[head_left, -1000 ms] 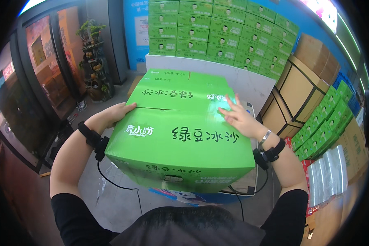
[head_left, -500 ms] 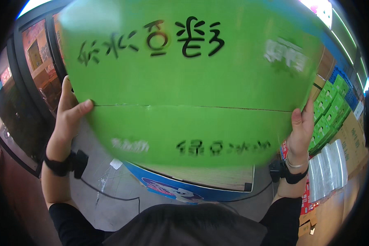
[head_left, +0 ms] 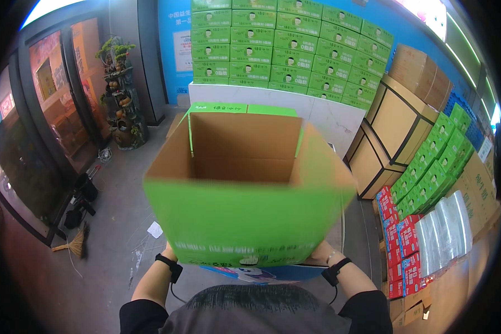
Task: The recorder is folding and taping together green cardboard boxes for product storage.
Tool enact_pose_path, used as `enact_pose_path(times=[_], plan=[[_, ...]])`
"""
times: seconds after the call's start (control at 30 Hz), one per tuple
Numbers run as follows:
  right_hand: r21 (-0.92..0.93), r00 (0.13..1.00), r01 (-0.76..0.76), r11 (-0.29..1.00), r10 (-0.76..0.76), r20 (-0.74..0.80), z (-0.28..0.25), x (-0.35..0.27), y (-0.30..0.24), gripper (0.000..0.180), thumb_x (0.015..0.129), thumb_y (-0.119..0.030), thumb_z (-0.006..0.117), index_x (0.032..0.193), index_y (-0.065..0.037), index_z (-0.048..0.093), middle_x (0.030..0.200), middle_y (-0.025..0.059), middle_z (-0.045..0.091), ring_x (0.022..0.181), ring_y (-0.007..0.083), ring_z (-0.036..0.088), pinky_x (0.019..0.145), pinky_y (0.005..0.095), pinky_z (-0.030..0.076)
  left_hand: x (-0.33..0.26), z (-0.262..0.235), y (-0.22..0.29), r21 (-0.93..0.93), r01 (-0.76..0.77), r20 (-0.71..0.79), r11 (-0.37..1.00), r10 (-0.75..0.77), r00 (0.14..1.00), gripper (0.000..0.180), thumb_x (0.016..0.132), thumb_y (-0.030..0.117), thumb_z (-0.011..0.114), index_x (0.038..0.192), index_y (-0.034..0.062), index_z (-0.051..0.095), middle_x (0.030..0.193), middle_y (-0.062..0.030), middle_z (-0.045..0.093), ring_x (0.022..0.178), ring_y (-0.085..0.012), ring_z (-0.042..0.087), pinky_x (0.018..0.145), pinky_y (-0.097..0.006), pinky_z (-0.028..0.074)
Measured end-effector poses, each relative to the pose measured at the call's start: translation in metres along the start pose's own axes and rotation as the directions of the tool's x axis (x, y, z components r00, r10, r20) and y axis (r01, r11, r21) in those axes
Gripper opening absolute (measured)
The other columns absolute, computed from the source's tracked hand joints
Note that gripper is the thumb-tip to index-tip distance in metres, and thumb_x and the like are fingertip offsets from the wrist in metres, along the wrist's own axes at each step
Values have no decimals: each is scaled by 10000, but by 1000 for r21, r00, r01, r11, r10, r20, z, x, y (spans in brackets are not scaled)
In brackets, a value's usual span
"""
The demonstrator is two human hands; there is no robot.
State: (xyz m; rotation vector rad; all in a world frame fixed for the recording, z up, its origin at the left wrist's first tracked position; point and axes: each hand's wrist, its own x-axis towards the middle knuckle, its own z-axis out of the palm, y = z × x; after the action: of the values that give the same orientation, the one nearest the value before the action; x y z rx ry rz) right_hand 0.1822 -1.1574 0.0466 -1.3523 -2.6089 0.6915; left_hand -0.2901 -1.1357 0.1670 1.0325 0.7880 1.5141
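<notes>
A large green cardboard box [head_left: 245,214] with a bare brown inside is in front of me, its open top facing up. Nothing shows inside the part I can see. At the box's lower left corner, my left hand [head_left: 170,253] grips it, the fingers mostly hidden beneath. My right hand [head_left: 320,254] holds the lower right corner in the same way. Both wrists wear black straps with small devices and cables. Below the box, a strip of a blue printed table or stand [head_left: 267,274] shows. I cannot tell whether the box touches it.
Green cartons [head_left: 278,50] are stacked at the far side behind a white marbled counter [head_left: 339,119]. Brown cartons [head_left: 401,122], red packages [head_left: 402,242] and clear plastic wrap [head_left: 445,228] line the right. A rockery fountain [head_left: 127,106] and a broom [head_left: 77,245] stand left.
The green box has come down and tipped, so its open top now shows instead of its broad printed face. Both hands have moved lower and closer together, still holding it.
</notes>
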Motion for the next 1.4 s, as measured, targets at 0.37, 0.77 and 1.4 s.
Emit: enact_pose_path(times=[0.37, 0.77, 1.4], plan=[[803, 758, 268, 532, 398, -517, -52, -14, -39, 692, 734, -373, 679, 1253, 16, 438, 1288, 120, 422, 1193, 273, 409, 988, 414, 325, -5, -2, 42, -243, -114, 60, 963, 132, 989, 1032, 653, 513, 715, 1371, -24, 204, 1393, -142, 278, 1260, -271, 304, 1048, -405, 225], [206, 902, 385, 900, -318, -293, -141, 9, -124, 1019, 705, -780, 395, 1364, -7, 309, 1462, 146, 201, 1344, 304, 199, 1071, 415, 144, 12, -11, 69, 450, -403, 708, 797, -43, 705, 962, 585, 386, 737, 1360, -3, 319, 1454, -201, 186, 1363, -313, 138, 1085, -419, 107], [88, 909, 274, 958, -229, -348, -99, 5, -114, 567, 788, -568, 452, 1184, -183, 581, 1313, 31, 482, 1269, 309, 346, 1052, 513, 160, 13, -26, 26, 554, -475, 746, 684, -153, 649, 822, 687, 738, 442, 1232, 132, 547, 1407, -135, 339, 1349, -339, 189, 1030, -553, -74]])
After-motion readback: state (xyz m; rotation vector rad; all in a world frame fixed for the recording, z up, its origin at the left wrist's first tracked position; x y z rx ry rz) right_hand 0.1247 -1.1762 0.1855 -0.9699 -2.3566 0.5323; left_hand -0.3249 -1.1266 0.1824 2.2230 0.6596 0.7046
